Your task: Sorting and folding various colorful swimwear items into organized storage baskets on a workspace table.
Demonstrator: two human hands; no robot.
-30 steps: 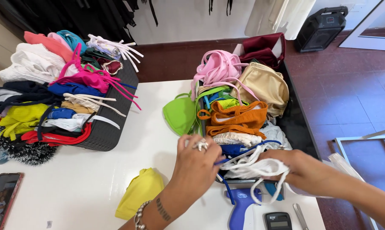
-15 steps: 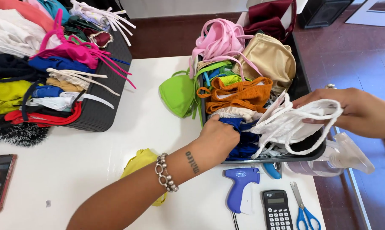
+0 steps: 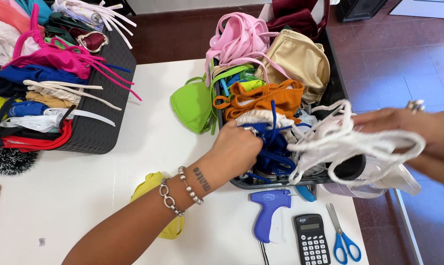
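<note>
Nearest on the counter lie a blue tagging gun, calculator and scissors. Beyond them, the left hand clenches blue straps in the dark bin, while the right hand grips a white strappy garment lifted just beside it

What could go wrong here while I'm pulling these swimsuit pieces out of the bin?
The white straps in your right hand loop close to the blue strings your left hand grips, so they may tangle. The overfull bin sits near the table edge; tugging could spill pieces. The scissors lie near dangling straps.
</note>
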